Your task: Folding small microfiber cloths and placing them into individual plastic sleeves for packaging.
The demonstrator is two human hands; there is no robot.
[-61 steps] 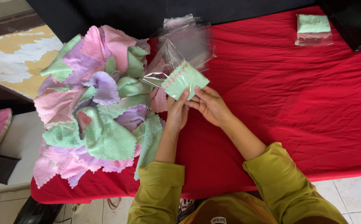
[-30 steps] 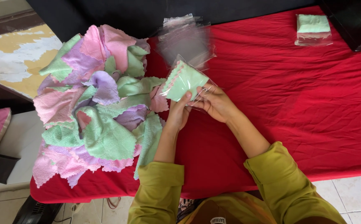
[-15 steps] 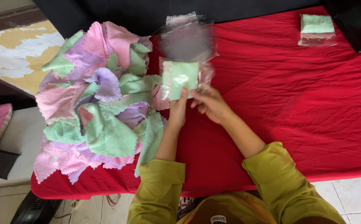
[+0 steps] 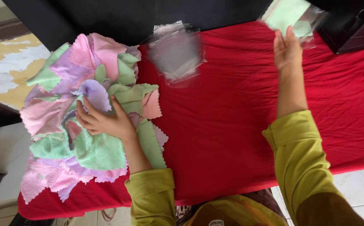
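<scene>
My left hand lies on a heap of small pastel cloths in pink, green and purple at the left of the red-covered table. Its fingers curl into the heap around a purple cloth. My right hand is stretched out to the far right corner. Its fingers are on a folded green cloth in a clear plastic bag, which is blurred and partly cut off by the top edge.
A stack of empty clear plastic bags lies at the back middle of the table. A dark box stands at the back right corner. A black surface runs behind the table. Tiled floor shows below the front edge.
My right hand has carried the bagged green cloth from the middle of the table to the back right corner. My left hand let go of the bag and moved left onto the cloth heap.
</scene>
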